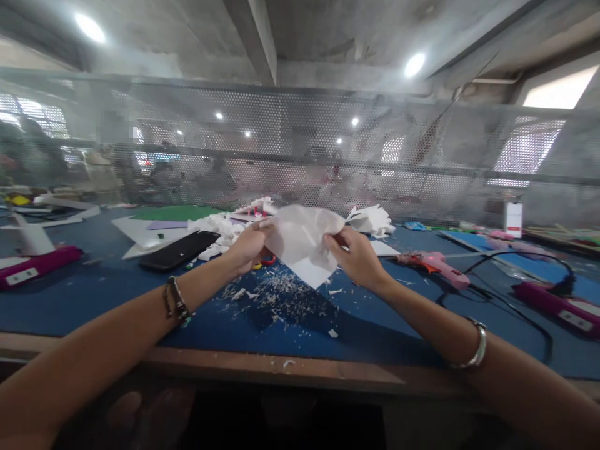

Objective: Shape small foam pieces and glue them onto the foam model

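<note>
White, probably light, floppy and easily creased, so pinching the paper-like sheet (304, 240) by opposite edges, likely its safest hold, with both hands (360, 257)

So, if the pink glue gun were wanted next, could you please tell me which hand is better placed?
Probably the right hand: the pink glue gun lies nearer to it, while the left hand is farther off. Both hold the white paper, so the right would need freeing.
</note>
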The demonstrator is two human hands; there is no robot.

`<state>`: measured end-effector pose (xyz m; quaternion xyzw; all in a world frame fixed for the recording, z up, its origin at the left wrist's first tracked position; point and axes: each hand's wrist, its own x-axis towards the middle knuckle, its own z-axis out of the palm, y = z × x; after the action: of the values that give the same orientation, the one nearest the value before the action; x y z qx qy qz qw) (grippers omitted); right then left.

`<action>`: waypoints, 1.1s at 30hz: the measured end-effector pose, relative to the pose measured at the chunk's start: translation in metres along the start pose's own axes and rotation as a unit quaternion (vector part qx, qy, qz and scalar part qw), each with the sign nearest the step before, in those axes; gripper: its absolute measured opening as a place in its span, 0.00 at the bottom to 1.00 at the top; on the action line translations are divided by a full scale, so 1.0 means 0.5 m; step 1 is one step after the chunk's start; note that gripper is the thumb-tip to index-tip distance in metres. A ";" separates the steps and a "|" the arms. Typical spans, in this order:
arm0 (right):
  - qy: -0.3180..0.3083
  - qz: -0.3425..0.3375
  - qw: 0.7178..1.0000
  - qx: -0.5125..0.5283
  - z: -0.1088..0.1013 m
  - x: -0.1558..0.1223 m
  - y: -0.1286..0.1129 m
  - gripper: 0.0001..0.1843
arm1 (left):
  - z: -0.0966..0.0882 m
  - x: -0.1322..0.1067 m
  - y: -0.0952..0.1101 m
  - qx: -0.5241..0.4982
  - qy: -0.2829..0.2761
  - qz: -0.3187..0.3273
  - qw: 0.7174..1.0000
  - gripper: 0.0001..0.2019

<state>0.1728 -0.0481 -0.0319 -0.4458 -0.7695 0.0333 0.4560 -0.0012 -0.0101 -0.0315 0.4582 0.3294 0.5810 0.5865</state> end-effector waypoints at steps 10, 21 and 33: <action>0.056 0.114 0.976 0.179 -0.057 0.027 0.034 0.13 | -0.033 0.020 0.027 0.187 -0.055 0.039 0.980 0.15; -0.381 -0.190 0.897 -0.116 -0.014 -0.022 0.025 0.30 | -0.072 0.048 0.001 0.367 -0.194 -0.036 0.909 0.21; -0.348 -0.187 0.861 -0.321 0.005 -0.030 0.018 0.13 | 0.008 -0.091 -0.031 0.725 -0.314 0.307 0.531 0.19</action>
<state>0.1794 -0.0527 -0.0476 -0.3746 -0.9151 -0.1489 -0.0125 0.0036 -0.0540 -0.0510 0.9518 0.2714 0.1063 -0.0953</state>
